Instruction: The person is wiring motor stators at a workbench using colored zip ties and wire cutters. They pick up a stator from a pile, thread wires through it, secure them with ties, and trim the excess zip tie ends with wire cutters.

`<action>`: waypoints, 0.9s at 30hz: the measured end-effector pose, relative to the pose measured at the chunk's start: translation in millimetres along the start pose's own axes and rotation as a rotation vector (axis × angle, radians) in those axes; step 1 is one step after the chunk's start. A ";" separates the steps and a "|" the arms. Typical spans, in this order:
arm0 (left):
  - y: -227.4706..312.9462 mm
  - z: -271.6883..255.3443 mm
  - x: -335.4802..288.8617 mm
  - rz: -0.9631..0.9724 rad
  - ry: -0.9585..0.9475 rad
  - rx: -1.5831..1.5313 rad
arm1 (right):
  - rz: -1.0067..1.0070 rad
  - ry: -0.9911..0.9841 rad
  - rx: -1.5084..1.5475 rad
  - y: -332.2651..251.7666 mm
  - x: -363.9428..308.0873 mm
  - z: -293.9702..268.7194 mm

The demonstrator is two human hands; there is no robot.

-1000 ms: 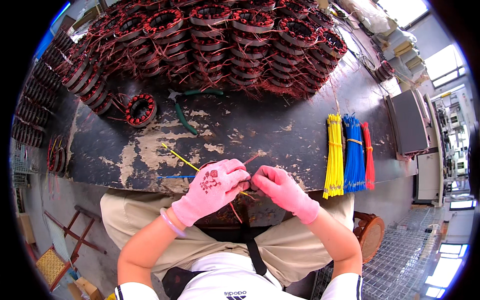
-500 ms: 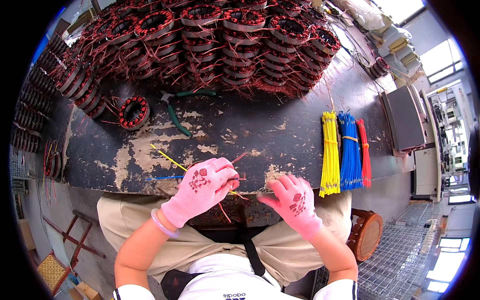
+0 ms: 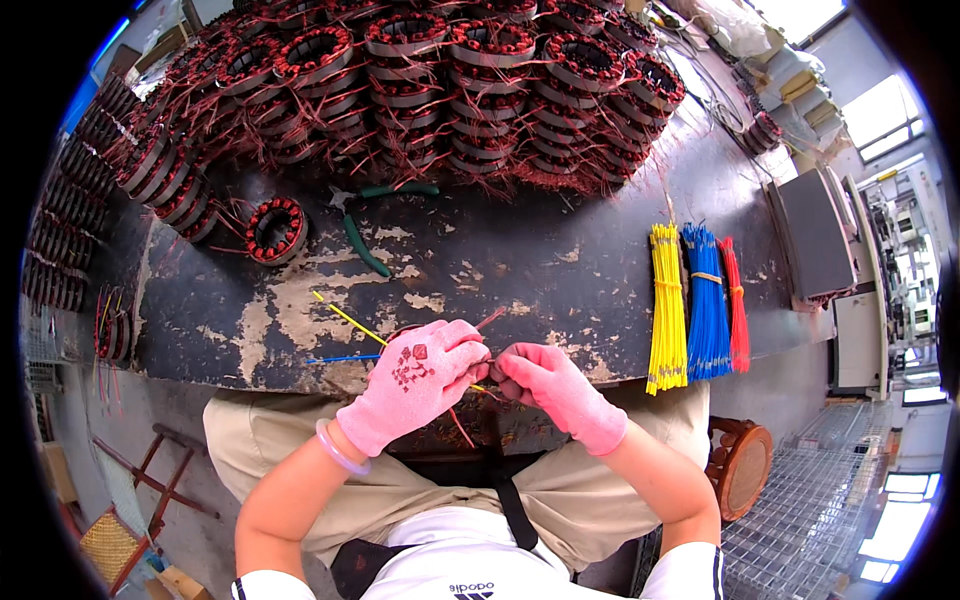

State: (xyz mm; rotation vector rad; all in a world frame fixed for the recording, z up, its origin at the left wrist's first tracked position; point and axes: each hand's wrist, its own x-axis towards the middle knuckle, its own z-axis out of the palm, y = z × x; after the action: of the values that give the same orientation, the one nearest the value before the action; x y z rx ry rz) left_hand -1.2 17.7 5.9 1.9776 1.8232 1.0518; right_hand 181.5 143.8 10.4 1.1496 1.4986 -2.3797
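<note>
My left hand (image 3: 425,372), in a pink knitted glove, is closed around a wound stator that it almost wholly covers. A yellow wire (image 3: 345,317) and a blue wire (image 3: 340,358) stick out to its left; a red wire (image 3: 462,428) hangs below. Fingertips nearly meeting the left ones, my gloved right hand (image 3: 560,390) pinches a thin wire end, mostly hidden by the fingers. Both hands are at the table's near edge, above my lap. Another stator (image 3: 276,231), ring-shaped with red windings, lies beyond them on the left.
Green-handled cutting pliers (image 3: 362,240) lie on the worn black table (image 3: 480,260). Bundles of yellow wires (image 3: 667,310), blue wires (image 3: 706,305) and red wires (image 3: 737,310) lie at the right. Tall stacks of stators (image 3: 490,100) line the back. A wooden stool (image 3: 745,470) stands lower right.
My right hand has moved left to my left hand, and its spread fingers have closed into a pinch. The left hand keeps its hold; the whole view has shifted slightly.
</note>
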 end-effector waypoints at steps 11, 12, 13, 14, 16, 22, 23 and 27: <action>-2.4 1.8 1.6 -0.019 -0.001 -0.038 | -1.026 0.233 -1.369 -6.4 6.4 -9.5; -2.9 1.4 1.0 -0.016 -0.002 -0.047 | -1.033 0.219 -1.252 -9.9 7.3 -5.8; -3.3 1.1 0.2 -0.013 -0.004 -0.055 | -0.371 0.103 -0.708 -19.5 -6.2 5.4; -4.1 0.0 -1.3 -0.008 -0.003 -0.045 | -0.258 0.063 -0.468 -15.2 -3.1 6.1; -4.6 -0.6 0.1 0.012 0.007 -0.036 | -0.029 -0.001 0.002 -6.2 2.9 0.1; -3.0 2.7 0.1 -0.008 0.014 -0.089 | -0.741 0.473 -0.982 -1.6 -12.6 -4.3; -3.0 3.3 0.6 -0.009 0.027 -0.080 | -0.936 0.498 -1.118 -0.6 -12.2 -4.2; -0.7 4.4 0.6 -0.015 0.058 -0.057 | -1.277 0.465 -1.467 6.4 0.6 1.6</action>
State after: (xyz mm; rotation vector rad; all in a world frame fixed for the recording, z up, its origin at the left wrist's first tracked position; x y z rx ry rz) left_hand 1.1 19.6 2.5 1.9166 1.8137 1.1549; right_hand 183.1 139.4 5.7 0.2297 3.6407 -0.2746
